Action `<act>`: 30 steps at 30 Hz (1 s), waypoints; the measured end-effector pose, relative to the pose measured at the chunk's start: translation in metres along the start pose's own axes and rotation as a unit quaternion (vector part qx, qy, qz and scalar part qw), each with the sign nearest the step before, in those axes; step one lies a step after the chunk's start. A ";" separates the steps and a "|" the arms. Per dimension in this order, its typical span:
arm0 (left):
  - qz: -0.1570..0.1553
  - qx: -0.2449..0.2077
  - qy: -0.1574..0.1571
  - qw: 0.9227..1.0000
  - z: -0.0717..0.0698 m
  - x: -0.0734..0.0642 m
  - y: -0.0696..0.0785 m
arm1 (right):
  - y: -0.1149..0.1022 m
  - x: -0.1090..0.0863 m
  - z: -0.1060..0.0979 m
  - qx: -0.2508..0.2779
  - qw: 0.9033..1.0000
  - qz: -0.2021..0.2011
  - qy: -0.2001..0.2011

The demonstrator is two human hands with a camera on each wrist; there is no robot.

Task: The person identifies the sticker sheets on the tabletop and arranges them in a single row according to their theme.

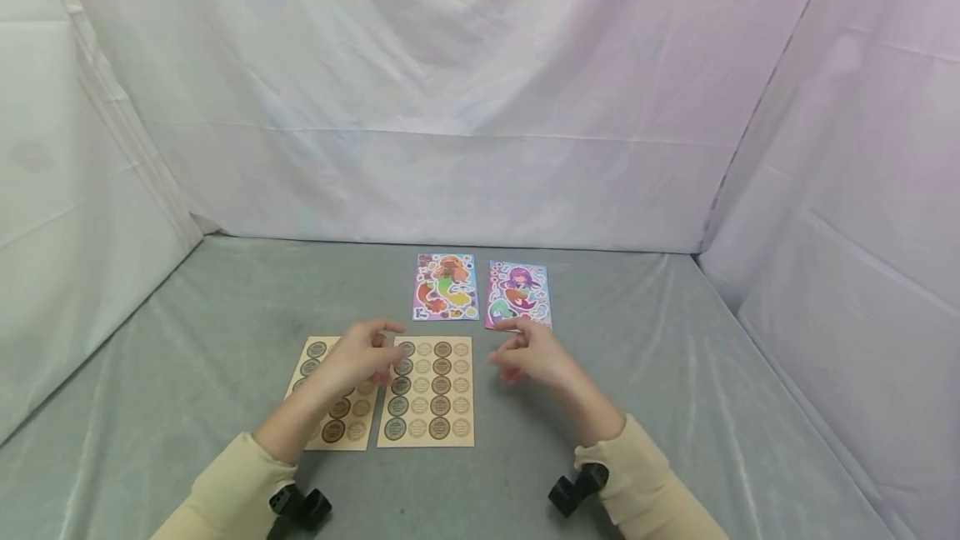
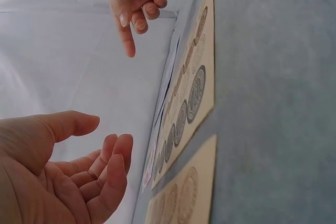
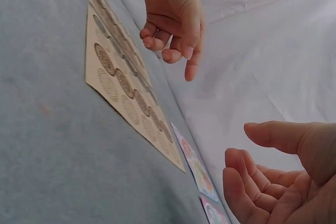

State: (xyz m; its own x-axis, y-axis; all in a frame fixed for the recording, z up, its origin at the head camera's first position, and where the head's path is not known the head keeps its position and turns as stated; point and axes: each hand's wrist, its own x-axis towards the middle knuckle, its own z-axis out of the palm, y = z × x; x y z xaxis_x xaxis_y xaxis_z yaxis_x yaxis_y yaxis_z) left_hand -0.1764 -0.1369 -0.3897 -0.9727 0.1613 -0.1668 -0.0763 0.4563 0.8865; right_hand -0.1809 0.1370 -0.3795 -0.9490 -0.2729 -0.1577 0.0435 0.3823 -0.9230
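Two tan sheets of round stickers lie side by side on the table: a left sheet (image 1: 352, 432) and a right sheet (image 1: 427, 394). Over the gap between them hovers my left hand (image 1: 366, 357), its fingers loosely bent and nothing held. It partly covers the left sheet. My right hand (image 1: 531, 352) hangs above the cloth to the right of the right sheet, also holding nothing. Farther back lie two colourful mermaid sticker sheets, a left one (image 1: 446, 287) and a right one (image 1: 518, 292); the right hand's fingers overlap the latter's lower edge in the head view.
A grey cloth (image 1: 645, 340) covers the table. White curtains (image 1: 465, 90) enclose the back and both sides. A black wrist camera (image 1: 300, 507) is strapped to the left sleeve, and another camera (image 1: 577, 488) to the right sleeve.
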 end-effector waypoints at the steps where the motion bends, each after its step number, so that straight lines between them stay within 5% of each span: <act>1: 0.003 0.002 0.002 1.000 0.001 0.001 0.001 | -0.001 0.000 -0.001 0.000 1.000 -0.001 0.002; 14: 0.037 0.004 0.003 0.999 0.010 0.012 0.030 | -0.008 0.001 -0.017 -0.010 0.999 0.008 0.044; 30: 0.108 0.014 0.028 0.994 0.034 0.035 0.045 | -0.005 0.001 -0.038 -0.009 0.996 -0.004 0.094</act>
State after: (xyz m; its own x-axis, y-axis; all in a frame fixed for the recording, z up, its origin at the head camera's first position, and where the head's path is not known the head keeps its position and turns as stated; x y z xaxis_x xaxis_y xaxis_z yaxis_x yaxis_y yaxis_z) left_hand -0.2064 -0.0813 -0.3700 -0.9766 0.2089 0.0518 0.1411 0.4400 0.8868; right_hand -0.1943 0.1686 -0.3615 -0.9911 -0.1069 -0.0796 0.0308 0.3973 -0.9172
